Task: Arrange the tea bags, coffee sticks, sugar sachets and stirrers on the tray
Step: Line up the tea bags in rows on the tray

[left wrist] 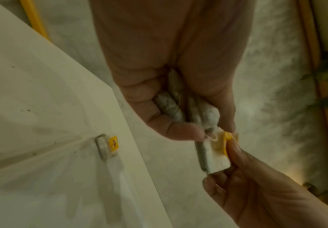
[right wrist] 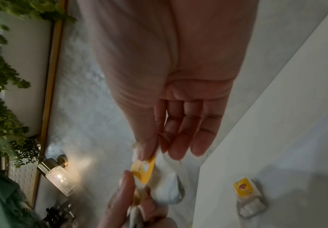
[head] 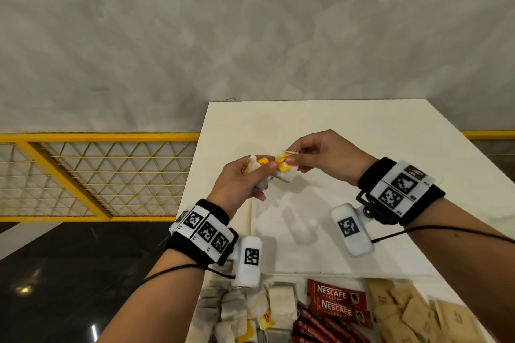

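Note:
Both hands are raised over the white tray [head: 348, 231]. My left hand [head: 262, 172] grips a small bunch of tea bags [left wrist: 171, 106] in its curled fingers. My right hand [head: 292, 160] pinches one tea bag [left wrist: 216, 155] by its yellow tag [right wrist: 145, 169] between thumb and forefinger, right beside the left hand's bunch. One more tea bag with a yellow tag [right wrist: 247, 195] lies flat on the tray under the hands; it is hidden in the head view.
Along the near edge lie piles of loose tea bags [head: 245, 312], red Nescafe coffee sticks [head: 337, 301] and brown sugar sachets [head: 404, 312]. A yellow mesh railing [head: 83, 175] and dark floor lie left of the white table [head: 306, 120]. A wall lamp [right wrist: 60, 180] glows beyond.

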The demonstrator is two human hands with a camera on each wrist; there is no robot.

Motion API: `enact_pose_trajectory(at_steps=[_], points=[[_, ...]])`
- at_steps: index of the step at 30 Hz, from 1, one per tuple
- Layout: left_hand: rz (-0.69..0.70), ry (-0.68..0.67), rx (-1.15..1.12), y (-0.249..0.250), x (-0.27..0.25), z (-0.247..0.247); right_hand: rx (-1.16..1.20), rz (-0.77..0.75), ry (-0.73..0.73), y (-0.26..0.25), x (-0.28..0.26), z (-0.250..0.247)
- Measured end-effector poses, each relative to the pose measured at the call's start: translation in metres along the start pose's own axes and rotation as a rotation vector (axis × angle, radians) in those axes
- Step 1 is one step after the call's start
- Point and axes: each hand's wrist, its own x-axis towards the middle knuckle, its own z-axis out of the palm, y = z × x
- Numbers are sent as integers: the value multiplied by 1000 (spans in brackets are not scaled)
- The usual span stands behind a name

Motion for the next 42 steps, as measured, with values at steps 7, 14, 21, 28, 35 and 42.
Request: enact_pose_trajectory(at_steps=[7,14,21,28,35,42], points=[[1,50,16,4,1,6,97,38,1,-6,0,-5],[-2,120,-38,-6,6,9,46,25,78,8,2,14],[-81,189,-59,-16,13,-13,-174,27,182,35,19,8],[-178,272,-88,-36,18,-25,-132,296,-9,82,46,21],[-148,251,-59,-43,30,-25,-175,315,279,105,87,16],[-165,254,-67,-49,36,-32,-127,344,277,100,103,16]])
